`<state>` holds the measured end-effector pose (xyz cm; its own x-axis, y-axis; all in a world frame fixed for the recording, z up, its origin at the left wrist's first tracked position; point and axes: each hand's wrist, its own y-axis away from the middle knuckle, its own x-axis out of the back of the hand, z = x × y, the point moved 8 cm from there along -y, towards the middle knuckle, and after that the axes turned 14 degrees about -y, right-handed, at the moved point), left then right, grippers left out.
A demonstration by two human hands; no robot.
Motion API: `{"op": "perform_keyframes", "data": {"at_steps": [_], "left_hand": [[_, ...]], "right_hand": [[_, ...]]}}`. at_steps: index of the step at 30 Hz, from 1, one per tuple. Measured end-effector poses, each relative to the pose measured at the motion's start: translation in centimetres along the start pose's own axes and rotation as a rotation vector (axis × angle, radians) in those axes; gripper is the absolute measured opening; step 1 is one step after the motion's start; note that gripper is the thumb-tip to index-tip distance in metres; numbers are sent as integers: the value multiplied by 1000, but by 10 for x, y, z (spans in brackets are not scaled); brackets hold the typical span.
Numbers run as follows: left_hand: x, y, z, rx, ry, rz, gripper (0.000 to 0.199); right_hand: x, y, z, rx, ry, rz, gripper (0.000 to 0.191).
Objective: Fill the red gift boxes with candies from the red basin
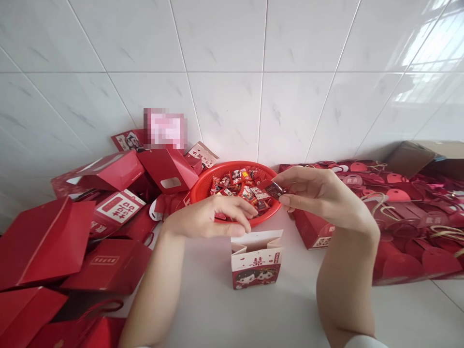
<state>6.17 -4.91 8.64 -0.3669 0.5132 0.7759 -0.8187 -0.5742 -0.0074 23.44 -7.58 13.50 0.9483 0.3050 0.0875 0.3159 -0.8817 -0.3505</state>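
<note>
Between the thumb and fingers of my right hand (321, 195) is a small dark-wrapped candy (274, 190), held above the right rim of a red plastic basket (197, 191). Several wrapped candies (239, 176) in red, white and dark wrappers lie in the basket. My left hand (221, 215) hovers at the basket's near edge, its fingers loosely bent and apart, with nothing visible in them. Just below it a small red and white gift box (256, 266) stands upright with its top open, two cartoon figures printed on the front. The box's inside is mostly hidden.
Red gift boxes (108, 263) are heaped on the left. To the right, many closed red boxes (409, 232) with cord handles stand in rows on the light table (217, 314). A cardboard box (413, 152) is behind them, and a tiled wall (224, 43) closes off the back.
</note>
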Motion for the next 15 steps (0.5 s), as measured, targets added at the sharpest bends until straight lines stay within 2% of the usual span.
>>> {"op": "perform_keyframes", "data": {"at_steps": [2,4,9,15], "left_hand": [[-6,7,13,3,-26,-55,22],[-9,9,18,21,-76,-49,22],[-15,4,13,63,-260,20,20],[-26,3,16,68,-304,-27,23]], "right_hand": [[-2,1,-1,6,4,-18,29],[-4,1,-2,11,26,-34,27],[-9,3,-5,26,143,-111,19],[-13,8,-9,26,243,-200,16]]}}
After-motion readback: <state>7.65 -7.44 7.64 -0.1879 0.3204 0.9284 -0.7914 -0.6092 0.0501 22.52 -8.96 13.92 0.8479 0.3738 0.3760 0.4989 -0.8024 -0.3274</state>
